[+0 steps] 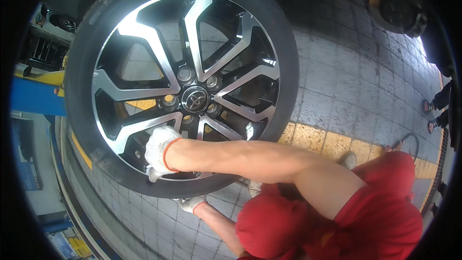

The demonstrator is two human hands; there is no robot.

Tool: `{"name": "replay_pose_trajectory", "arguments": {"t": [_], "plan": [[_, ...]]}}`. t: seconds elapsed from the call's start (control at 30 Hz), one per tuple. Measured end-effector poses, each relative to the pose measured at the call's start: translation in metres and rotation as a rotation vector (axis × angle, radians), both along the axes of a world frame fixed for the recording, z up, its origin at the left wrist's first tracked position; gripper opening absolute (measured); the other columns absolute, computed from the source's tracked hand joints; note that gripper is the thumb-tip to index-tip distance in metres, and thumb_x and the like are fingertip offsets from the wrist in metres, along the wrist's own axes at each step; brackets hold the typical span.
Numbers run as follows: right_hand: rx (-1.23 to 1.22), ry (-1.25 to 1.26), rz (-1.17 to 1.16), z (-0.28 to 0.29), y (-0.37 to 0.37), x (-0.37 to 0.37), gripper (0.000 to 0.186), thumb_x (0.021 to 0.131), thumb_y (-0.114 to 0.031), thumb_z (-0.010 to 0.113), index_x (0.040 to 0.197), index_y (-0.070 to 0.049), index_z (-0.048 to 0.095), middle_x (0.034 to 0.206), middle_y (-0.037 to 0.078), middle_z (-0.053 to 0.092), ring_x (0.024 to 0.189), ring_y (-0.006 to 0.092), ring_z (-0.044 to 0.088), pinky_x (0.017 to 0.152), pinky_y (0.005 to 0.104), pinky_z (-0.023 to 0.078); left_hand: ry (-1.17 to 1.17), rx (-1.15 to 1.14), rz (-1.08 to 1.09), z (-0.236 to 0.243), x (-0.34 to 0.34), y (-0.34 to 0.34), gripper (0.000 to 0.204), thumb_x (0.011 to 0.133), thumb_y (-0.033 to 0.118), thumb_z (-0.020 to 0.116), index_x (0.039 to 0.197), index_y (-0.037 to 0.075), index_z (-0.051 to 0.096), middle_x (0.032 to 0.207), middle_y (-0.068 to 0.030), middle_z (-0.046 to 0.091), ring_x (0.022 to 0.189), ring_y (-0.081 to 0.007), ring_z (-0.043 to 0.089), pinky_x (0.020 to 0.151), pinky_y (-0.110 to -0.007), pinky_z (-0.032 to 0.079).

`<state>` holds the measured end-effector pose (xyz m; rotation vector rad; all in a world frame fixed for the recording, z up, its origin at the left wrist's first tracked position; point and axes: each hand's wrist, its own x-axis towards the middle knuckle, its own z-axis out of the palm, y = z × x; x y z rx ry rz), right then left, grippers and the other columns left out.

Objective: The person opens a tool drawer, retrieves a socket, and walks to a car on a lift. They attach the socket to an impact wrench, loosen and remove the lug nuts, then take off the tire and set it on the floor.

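A large car wheel (195, 98) with a black tyre (288, 62) and a silver-and-black spoked rim stands before me. My right hand (162, 153), in a white knitted glove with an orange cuff, is closed at the lower left of the rim. Its fingers curl onto a spoke and the rim's edge, and the bare forearm crosses the wheel's lower part. Below the tyre is my left hand (193, 203), gloved alike, close to the tread; its fingers are mostly hidden by the tyre. Wheel nuts (186, 74) sit around the centre cap.
Grey floor tiles (337, 86) with a yellow strip (327, 142) run behind the wheel. A brake disc hub (397, 7) hangs at the upper right. Another person's feet (429, 115) stand at the right edge. Blue and yellow equipment (38, 94) is at the left.
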<state>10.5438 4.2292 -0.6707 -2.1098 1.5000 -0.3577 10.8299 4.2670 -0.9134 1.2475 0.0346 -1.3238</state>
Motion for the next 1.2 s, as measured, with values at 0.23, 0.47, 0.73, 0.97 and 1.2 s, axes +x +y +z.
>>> {"name": "replay_pose_trajectory", "arguments": {"t": [0.23,0.47,0.73,0.97,1.2], "plan": [[0.051,0.086,-0.138,-0.029,-0.014,0.012,0.078,0.089,-0.078,0.054,0.107,-0.007,0.081,0.107,0.014,0.078,0.100,0.0337,0.075,0.086,0.0456,0.058,0.464,-0.325,-0.135,-0.025,-0.006,-0.003,0.034,0.096,0.030,0.049,0.106,0.006,0.071,0.107,-0.0081,0.073,0.102,-0.0298,0.067,0.091,-0.049,0.053],[0.175,0.147,-0.201,-0.066,-0.035,0.014,0.075,0.085,-0.075,0.058,0.115,-0.010,0.080,0.117,0.016,0.076,0.114,0.0351,0.071,0.099,0.0444,0.054,0.199,0.056,0.208,-0.047,-0.031,0.005,0.033,0.093,0.035,0.054,0.105,0.009,0.070,0.110,-0.0117,0.071,0.107,-0.0319,0.065,0.100,-0.052,0.052],[0.277,0.228,-0.061,-0.098,-0.053,0.035,0.094,0.087,-0.087,0.045,0.109,-0.002,0.079,0.110,0.021,0.076,0.109,0.0356,0.072,0.098,0.0420,0.054,0.392,-0.163,0.241,-0.039,-0.017,0.020,0.023,0.094,0.026,0.049,0.082,0.012,0.063,0.070,0.0005,0.058,0.050,-0.0093,0.045,0.040,-0.021,0.033],[0.288,0.295,-0.141,-0.139,-0.089,0.034,0.098,0.088,-0.086,0.037,0.138,-0.006,0.068,0.134,0.021,0.068,0.127,0.0352,0.063,0.111,0.0423,0.045,0.281,-0.088,0.308,-0.033,-0.035,0.010,0.018,0.095,0.024,0.057,0.097,0.008,0.065,0.082,-0.0018,0.065,0.063,-0.0084,0.059,0.036,-0.017,0.030],[0.211,0.188,-0.058,-0.160,-0.109,0.039,0.080,0.095,-0.075,0.038,0.126,-0.011,0.074,0.108,0.016,0.077,0.111,0.0267,0.072,0.094,0.0411,0.055,0.467,-0.230,0.188,-0.041,-0.022,0.020,0.026,0.098,0.031,0.056,0.094,0.008,0.067,0.083,-0.0039,0.067,0.066,-0.0069,0.060,0.036,-0.014,0.029]]}}
